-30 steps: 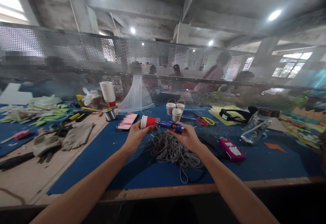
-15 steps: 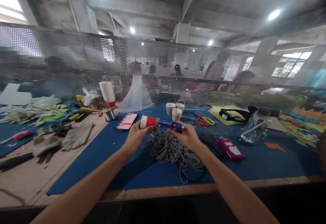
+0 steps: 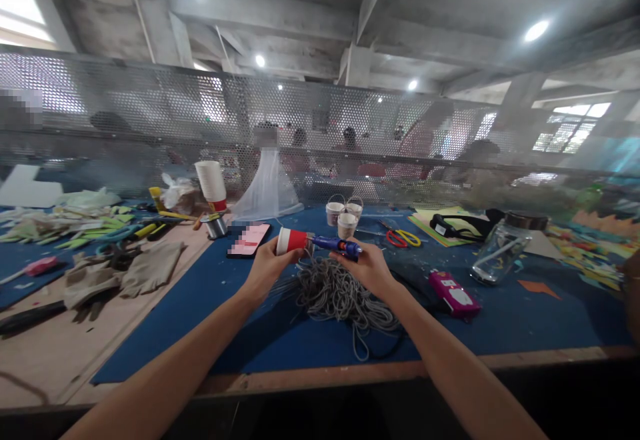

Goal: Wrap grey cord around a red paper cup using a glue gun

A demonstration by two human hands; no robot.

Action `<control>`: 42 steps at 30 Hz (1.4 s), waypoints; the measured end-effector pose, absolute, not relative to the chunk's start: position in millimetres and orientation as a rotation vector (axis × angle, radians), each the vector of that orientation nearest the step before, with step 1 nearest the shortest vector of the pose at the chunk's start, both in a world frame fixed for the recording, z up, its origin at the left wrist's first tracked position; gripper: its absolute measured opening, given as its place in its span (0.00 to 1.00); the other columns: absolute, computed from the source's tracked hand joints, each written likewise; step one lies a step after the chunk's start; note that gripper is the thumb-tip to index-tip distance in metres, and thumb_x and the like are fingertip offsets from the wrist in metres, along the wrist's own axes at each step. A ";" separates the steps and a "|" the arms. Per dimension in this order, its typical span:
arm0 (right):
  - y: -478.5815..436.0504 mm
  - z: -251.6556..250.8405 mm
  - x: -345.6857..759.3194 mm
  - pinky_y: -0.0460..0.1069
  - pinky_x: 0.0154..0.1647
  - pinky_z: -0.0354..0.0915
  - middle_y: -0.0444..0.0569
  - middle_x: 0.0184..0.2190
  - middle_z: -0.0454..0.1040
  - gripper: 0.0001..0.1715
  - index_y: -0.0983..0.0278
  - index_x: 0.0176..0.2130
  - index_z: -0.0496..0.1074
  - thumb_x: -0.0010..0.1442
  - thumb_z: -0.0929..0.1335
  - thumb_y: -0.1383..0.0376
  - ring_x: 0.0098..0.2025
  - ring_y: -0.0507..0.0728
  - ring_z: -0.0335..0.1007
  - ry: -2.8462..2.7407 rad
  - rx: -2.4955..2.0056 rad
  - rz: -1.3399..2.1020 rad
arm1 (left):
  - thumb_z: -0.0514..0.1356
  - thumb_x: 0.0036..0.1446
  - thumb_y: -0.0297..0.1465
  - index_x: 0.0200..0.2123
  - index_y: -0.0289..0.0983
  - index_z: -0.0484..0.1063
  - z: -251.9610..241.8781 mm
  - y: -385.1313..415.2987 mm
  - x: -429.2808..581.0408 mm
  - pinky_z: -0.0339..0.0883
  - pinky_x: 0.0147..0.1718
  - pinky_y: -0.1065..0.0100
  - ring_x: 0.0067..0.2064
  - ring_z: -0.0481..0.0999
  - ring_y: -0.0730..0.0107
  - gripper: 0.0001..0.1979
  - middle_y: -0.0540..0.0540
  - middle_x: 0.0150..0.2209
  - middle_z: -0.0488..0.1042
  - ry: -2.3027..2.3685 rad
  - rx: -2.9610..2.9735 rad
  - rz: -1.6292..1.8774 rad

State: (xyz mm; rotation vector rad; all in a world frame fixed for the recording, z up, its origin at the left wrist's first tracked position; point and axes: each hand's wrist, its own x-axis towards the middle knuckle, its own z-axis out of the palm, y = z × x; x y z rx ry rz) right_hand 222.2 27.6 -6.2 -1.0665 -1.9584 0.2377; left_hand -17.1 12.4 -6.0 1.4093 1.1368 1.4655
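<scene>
Left hand (image 3: 265, 268) fingers clasp the cup (image 3: 291, 240), right hand (image 3: 367, 267) fingers clench the glue gun (image 3: 335, 245) at 3 o'clock; nozzle slip risks burns.

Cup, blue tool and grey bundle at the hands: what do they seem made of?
The cup in the left hand: probably paper, matte white with a red band. The blue tool in the right hand: likely moulded plastic, slight sheen. The grey bundle: seemingly braided cord, matte, in loose limp loops; fibre unclear.

Bare left forearm (image 3: 190, 353) from 7 o'clock, bare right forearm (image 3: 450, 367) from 5 o'clock, left hand (image 3: 265, 268) and right hand (image 3: 369, 268) uncovered, fingers bare
</scene>
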 end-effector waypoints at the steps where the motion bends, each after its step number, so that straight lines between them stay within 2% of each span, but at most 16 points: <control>1: 27.7 -6.2 222.1 0.48 0.33 0.64 0.47 0.28 0.76 0.20 0.60 0.36 0.75 0.58 0.68 0.46 0.33 0.59 0.72 -1.956 -1.068 0.239 | 0.70 0.45 0.36 0.39 0.33 0.77 -6.2 12.5 -17.1 0.69 0.36 0.65 0.34 0.76 0.64 0.19 0.45 0.33 0.79 1.137 1.411 1.466; 13: 27.7 -7.1 223.2 0.46 0.33 0.62 0.43 0.26 0.75 0.22 0.61 0.36 0.74 0.59 0.67 0.45 0.29 0.55 0.70 -1.976 -1.056 0.183 | 0.70 0.46 0.37 0.40 0.34 0.77 -5.5 11.0 -17.7 0.68 0.35 0.67 0.33 0.75 0.66 0.18 0.47 0.33 0.79 1.127 1.444 1.453; 30: 26.9 -3.7 223.3 0.47 0.35 0.63 0.46 0.28 0.75 0.23 0.61 0.38 0.75 0.59 0.67 0.45 0.31 0.57 0.71 -1.983 -1.096 0.190 | 0.72 0.41 0.37 0.38 0.34 0.78 -0.4 8.4 -14.6 0.68 0.35 0.66 0.32 0.76 0.64 0.20 0.47 0.32 0.80 1.165 1.412 1.465; 42: 24.7 -3.7 222.6 0.47 0.35 0.62 0.45 0.29 0.75 0.21 0.60 0.36 0.73 0.59 0.68 0.46 0.32 0.57 0.71 -2.006 -1.034 0.277 | 0.69 0.46 0.38 0.39 0.33 0.77 -2.9 10.6 -17.5 0.68 0.35 0.66 0.33 0.75 0.64 0.19 0.46 0.32 0.79 1.166 1.451 1.491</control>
